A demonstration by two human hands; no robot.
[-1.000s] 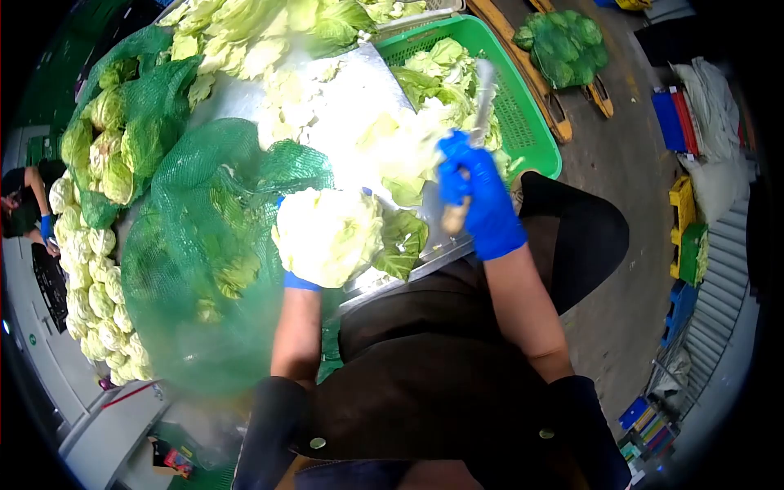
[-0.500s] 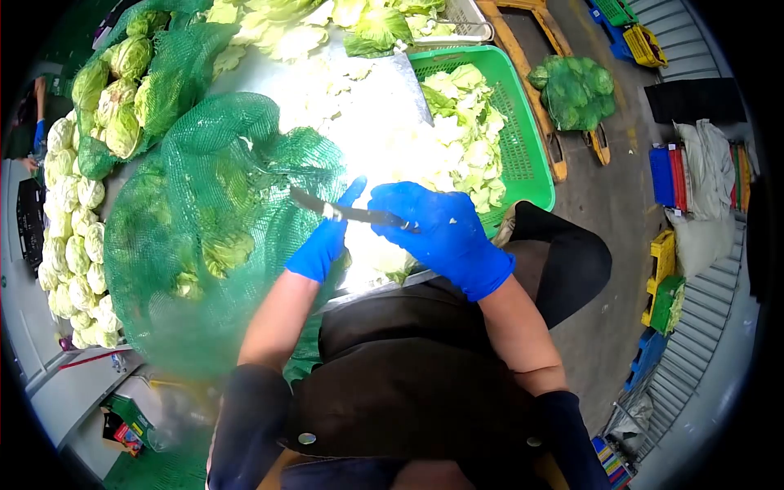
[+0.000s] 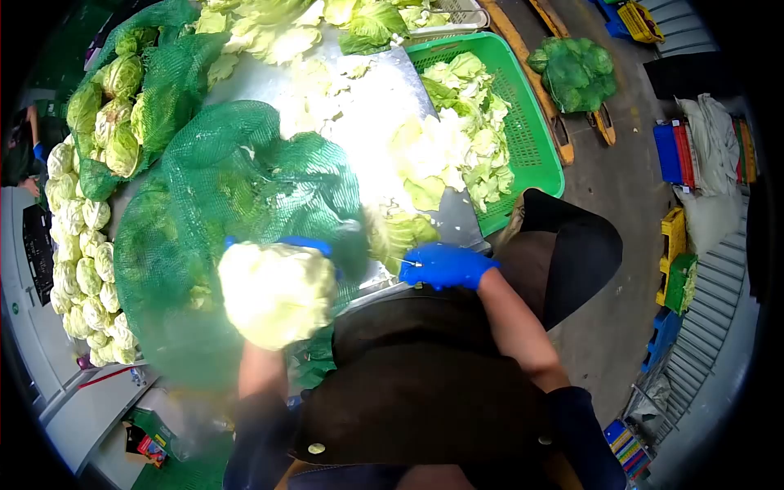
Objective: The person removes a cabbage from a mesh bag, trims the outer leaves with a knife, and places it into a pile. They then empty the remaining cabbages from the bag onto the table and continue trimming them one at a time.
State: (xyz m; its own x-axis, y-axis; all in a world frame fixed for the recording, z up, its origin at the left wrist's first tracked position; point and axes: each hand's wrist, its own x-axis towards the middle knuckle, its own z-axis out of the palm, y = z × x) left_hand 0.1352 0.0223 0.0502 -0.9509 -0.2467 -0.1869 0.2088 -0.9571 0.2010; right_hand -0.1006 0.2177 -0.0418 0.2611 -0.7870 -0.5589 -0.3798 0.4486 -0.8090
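A pale, trimmed cabbage (image 3: 278, 296) is held up in front of the green mesh sack, with my left hand (image 3: 310, 243) closed on it from behind. Only strips of that blue glove show past the cabbage. My right hand (image 3: 447, 267), also gloved in blue, is closed around a knife (image 3: 412, 263) near the table's front edge. Just a thin bit of metal shows at its fingers; the remainder is hidden. Beside this hand lies a loose green cabbage leaf (image 3: 402, 237). The mesh sack (image 3: 204, 196) spreads over the table's left side, with cabbages inside.
Cut leaves cover the metal table (image 3: 380, 77). A green crate (image 3: 535, 139) of leaves stands at its right. Stacked trimmed cabbages (image 3: 77, 245) and another open sack (image 3: 175, 77) are at left. A filled net bag (image 3: 572, 73) sits on a pallet. Another person's arm shows far left.
My left hand has moved left and now holds up a trimmed cabbage. My right hand has dropped lower, and the knife, shown clearly across both hands before, is now mostly hidden.
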